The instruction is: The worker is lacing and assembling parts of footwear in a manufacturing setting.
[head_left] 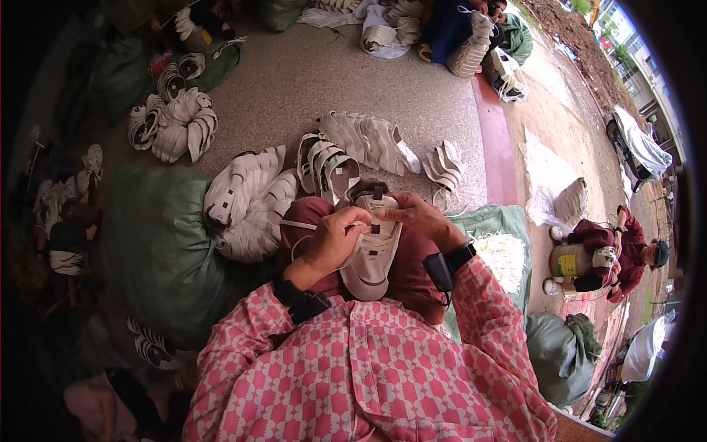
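A white and beige sneaker [368, 267] rests on my lap with its toe toward me and its dark-lined opening away. My left hand [330, 241] is closed in a pinch over the eyelets, on a white shoelace [298, 225] whose loose end sticks out to the left. My right hand [421, 218] grips the upper right side of the sneaker, thumb near the tongue. Just beyond my knees, nested sneakers [328, 163] stand close to the held one.
A stuffed green sack [156, 247] lies at my left beside stacked shoe uppers [250, 199]. More nested shoes [364, 136] lie ahead. At right, white laces [499, 258] lie on green cloth [508, 215]. Other people, one in maroon [632, 254], sit around with shoes.
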`<state>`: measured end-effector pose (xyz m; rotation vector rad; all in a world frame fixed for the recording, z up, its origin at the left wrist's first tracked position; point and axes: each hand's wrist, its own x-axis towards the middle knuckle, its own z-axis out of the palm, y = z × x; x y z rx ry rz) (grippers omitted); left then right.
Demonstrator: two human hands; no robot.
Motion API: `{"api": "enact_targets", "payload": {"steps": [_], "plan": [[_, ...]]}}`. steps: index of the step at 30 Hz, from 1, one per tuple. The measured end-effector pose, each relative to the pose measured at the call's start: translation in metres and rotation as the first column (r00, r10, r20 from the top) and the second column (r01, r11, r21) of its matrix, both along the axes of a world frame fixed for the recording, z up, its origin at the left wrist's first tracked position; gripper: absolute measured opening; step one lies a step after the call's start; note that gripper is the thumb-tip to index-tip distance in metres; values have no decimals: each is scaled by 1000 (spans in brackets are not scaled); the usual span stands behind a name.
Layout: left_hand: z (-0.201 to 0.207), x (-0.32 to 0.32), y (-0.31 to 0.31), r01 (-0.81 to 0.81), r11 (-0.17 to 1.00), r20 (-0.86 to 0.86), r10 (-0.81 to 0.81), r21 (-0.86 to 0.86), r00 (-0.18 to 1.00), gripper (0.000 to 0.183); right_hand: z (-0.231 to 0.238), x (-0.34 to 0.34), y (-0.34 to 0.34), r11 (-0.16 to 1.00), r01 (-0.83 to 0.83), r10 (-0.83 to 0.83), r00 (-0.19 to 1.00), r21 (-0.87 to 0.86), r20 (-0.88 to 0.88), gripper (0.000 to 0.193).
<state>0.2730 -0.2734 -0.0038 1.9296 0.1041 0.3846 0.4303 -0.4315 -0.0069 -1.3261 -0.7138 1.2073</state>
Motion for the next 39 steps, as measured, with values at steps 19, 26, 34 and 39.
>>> {"api": "enact_targets", "payload": {"steps": [19, 26, 34, 39], "plan": [[4, -5, 6, -8, 988, 67, -2, 151, 998, 14, 9, 5, -2, 990, -138, 137, 989, 1, 56, 54], [7, -7, 8, 29, 999, -5, -29, 15, 1000, 19, 3, 3, -2, 997, -81, 82, 994, -18, 66, 51], [-3, -4, 9, 7, 966, -145, -46, -258, 988, 21, 9, 1, -2, 997, -79, 81, 991, -21, 105, 49], [-5, 0, 4, 75, 920, -92, -119, -386, 989, 20, 11, 2, -2, 995, -96, 100, 984, -30, 148, 50]]}}
